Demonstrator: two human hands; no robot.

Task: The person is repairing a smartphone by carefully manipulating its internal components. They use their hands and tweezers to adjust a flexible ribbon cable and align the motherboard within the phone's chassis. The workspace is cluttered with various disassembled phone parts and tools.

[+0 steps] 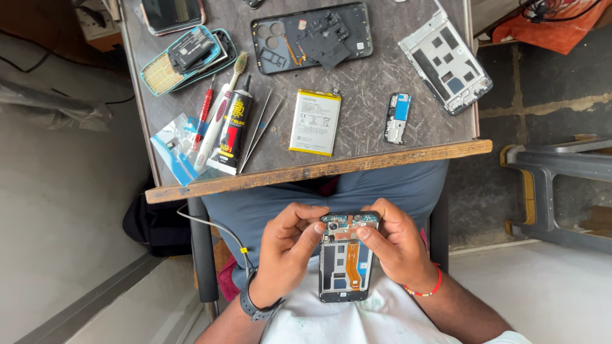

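Observation:
I hold an opened phone frame (345, 267) over my lap, its back removed, with an orange flex cable showing down its middle. My left hand (288, 248) grips its upper left side, thumb and fingertips pressed on the top part near the camera. My right hand (396, 243) grips the upper right edge, thumb laid on the frame's top. A black wristband is on my left wrist and a red thread band on my right.
The grey table (363, 137) ahead carries a white battery (315, 121), a black back cover (311, 37), a white mid frame (445, 61), a small blue-and-white board (398, 118), tweezers (260, 128), a black glue tube (231, 131), a toothbrush (218, 112), a red screwdriver (203, 115) and a teal case (186, 58). A grey plastic chair (561, 191) stands at right.

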